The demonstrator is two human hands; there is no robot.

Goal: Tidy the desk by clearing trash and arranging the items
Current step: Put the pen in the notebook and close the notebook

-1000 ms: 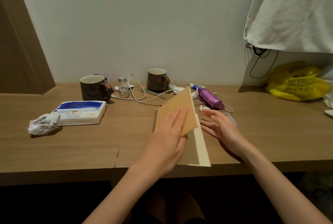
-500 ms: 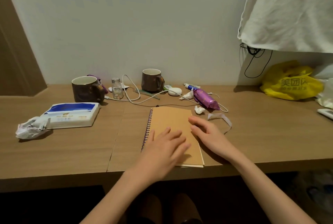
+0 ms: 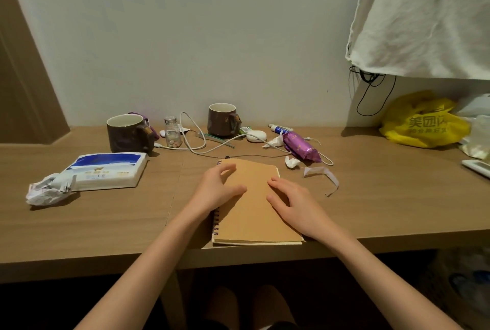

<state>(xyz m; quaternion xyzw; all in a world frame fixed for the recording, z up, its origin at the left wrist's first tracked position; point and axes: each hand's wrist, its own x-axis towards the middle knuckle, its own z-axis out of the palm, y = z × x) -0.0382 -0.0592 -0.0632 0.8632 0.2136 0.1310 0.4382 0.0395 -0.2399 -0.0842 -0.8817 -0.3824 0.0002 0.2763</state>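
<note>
A closed brown spiral notebook [image 3: 254, 213] lies flat near the front edge of the wooden desk [image 3: 106, 223]. My left hand [image 3: 216, 189] rests on its left side over the spiral, fingers spread. My right hand [image 3: 291, 201] lies flat on its right side. Trash on the desk: a crumpled white wrapper [image 3: 46, 191] at the left, small tissue scraps [image 3: 291, 162] and a torn paper strip [image 3: 322, 174] right of the notebook. A purple packet [image 3: 301, 147] lies behind them.
Two brown mugs [image 3: 128, 133] [image 3: 222, 119], a small pill jar [image 3: 173, 135], a white cable [image 3: 196, 141], a white earbud case [image 3: 256, 136] and a tube [image 3: 278, 128] line the back. A tissue pack [image 3: 108, 170] lies left. A yellow bag [image 3: 424, 121] sits right, a white cloth [image 3: 424, 16] overhead.
The notebook cover swung down from upright and the notebook now lies closed. Both hands settled flat onto the cover, and the left hand shifted toward the spiral edge.
</note>
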